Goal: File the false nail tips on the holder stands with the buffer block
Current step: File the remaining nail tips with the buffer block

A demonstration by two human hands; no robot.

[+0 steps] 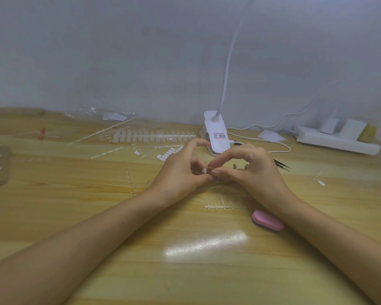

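While fingers pinch a nail tip, the pink buffer block lies flat.

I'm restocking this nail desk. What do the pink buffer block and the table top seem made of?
Buffer block: likely foam, matte pink face over a purple layer, rounded edges. Table: wood or wood-look laminate, glossy; grain lines and a bright glare patch show.

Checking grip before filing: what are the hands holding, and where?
Left hand and right hand pinch something small, apparently a nail tip; which part cannot be told.
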